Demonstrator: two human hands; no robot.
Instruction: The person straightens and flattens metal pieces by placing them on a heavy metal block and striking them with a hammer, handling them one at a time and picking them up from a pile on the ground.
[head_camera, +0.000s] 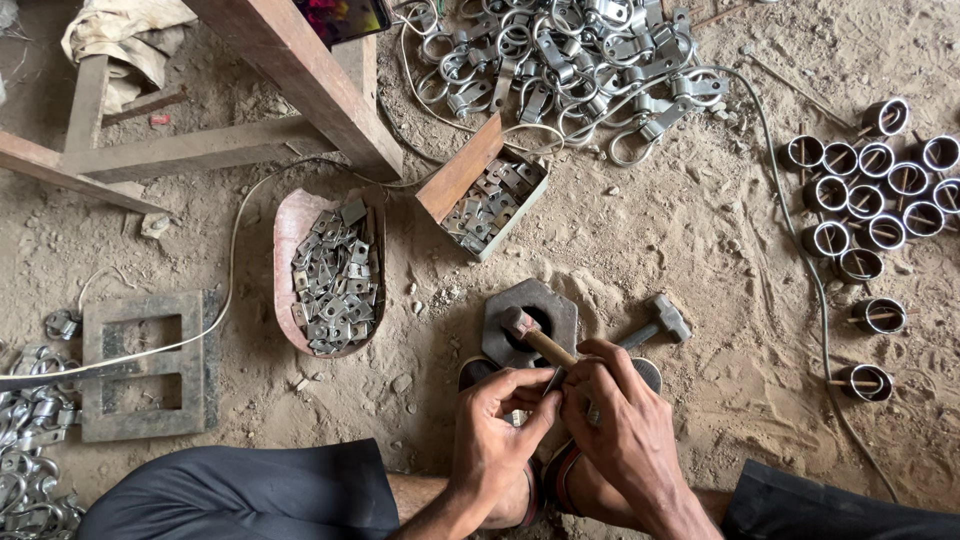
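Note:
My left hand (495, 430) and my right hand (620, 415) meet fingertip to fingertip over my sandalled feet. Together they pinch a small metal part (555, 383), mostly hidden by the fingers. Just beyond them a hexagonal steel block (560, 312) with a centre hole lies in the sand. A small hammer (520, 323) rests on the block, its wooden handle running back under my right fingers. A second, all-metal hammer (662, 318) lies to the right of the block.
An oval tray (290, 225) and an open box (455, 180) hold several small flat metal plates. A pile of metal clamps (560, 60) lies at the top, several short rings (880, 190) at right, a square metal frame (205, 365) at left, wooden bench legs (300, 70) above.

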